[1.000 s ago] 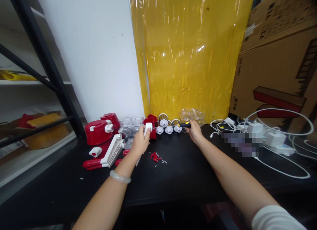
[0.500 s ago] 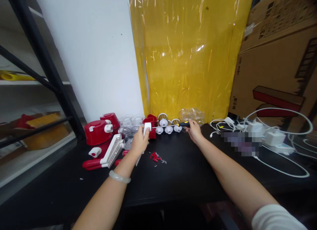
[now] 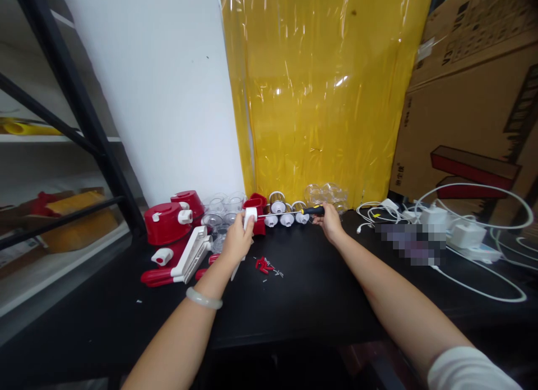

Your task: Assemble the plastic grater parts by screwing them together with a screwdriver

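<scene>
My left hand is closed round a white plastic part, held up above the black table. A screwdriver with a black and yellow handle lies level in the air, its shaft meeting the right side of that white part. The fingers of my right hand grip the handle's end. Below and between the hands is a small pile of red plastic pieces, with several screws beside it. Behind the white part stands a red plastic piece, partly covered.
Red housings and a white arm with red handles lie at the left. Clear cups and several cylinders with white ends line the back. White cables and chargers occupy the right, before a large cardboard box.
The fingers of my right hand have shifted slightly on the screwdriver handle. My left hand and the white part stay almost where they were.
</scene>
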Available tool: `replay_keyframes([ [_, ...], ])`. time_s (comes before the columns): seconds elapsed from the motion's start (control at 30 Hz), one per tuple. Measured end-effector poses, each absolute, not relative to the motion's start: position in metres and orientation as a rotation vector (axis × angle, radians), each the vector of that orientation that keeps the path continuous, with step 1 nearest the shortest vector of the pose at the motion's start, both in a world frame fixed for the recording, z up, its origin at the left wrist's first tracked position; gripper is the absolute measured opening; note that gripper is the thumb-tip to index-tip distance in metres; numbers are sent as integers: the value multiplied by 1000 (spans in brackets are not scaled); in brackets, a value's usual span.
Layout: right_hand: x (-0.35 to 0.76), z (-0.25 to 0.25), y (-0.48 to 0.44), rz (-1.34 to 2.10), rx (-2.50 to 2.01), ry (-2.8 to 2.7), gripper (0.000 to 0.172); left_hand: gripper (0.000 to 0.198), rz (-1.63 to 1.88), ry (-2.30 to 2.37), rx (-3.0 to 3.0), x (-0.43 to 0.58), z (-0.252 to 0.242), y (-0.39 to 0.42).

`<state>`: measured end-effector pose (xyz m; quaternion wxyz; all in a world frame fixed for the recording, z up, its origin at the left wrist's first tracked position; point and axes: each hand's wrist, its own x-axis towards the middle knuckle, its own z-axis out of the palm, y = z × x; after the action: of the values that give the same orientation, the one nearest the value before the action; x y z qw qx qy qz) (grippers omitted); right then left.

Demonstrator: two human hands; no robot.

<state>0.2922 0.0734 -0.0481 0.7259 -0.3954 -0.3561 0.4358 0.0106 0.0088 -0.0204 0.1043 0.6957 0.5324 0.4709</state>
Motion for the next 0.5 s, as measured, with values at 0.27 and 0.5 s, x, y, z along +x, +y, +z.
replay_keyframes([
  [0.27, 292, -45, 70, 1003, -829, -749, 3, 47, 1376, 1593, 2050, 11, -19, 8],
  [0.5, 293, -50, 76, 1002, -829, -748, 20, 46, 1380, 1585, 2063, 11, -18, 6],
])
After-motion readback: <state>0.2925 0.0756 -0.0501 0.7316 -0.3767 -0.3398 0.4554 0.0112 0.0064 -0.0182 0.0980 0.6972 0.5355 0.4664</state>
